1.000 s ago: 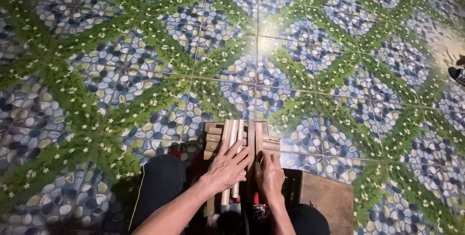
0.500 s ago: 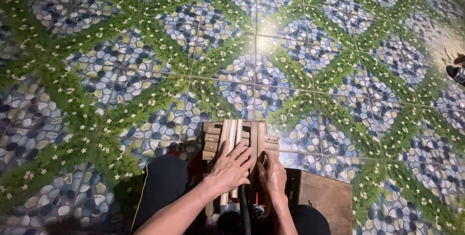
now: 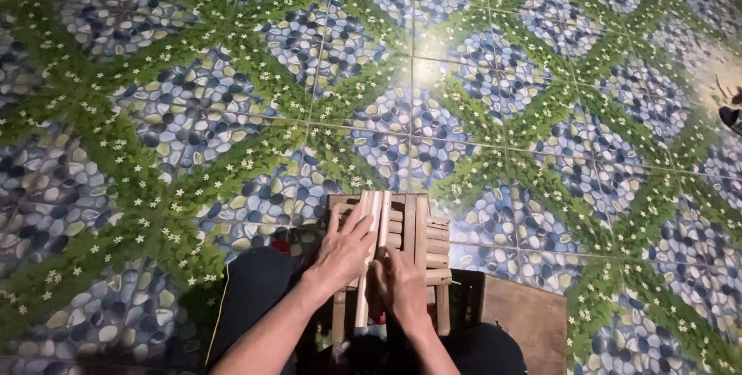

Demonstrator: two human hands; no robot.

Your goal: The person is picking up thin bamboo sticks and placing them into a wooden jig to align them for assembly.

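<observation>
A small wooden frame of slats [image 3: 421, 243] stands on the floor between my knees at the bottom centre. Two or three long pale wooden sticks [image 3: 376, 228] lie lengthwise across it. My left hand [image 3: 342, 249] lies flat on the left of these sticks, fingers spread and pressing them down. My right hand [image 3: 398, 286] sits just behind, curled around the sticks' near part. Which stick each finger grips is hidden by the hands.
The floor is tiled with a blue pebble and green leaf pattern [image 3: 402, 81]. A brown wooden board [image 3: 525, 321] lies at the lower right beside my leg. My dark trouser knee [image 3: 255, 290] is at the lower left. Someone's dark shoe [image 3: 730, 117] shows at the right edge.
Both hands have shifted left on the frame. The sticks moved left with them, uncovering the frame's right slats and leg. The view has tilted slightly.
</observation>
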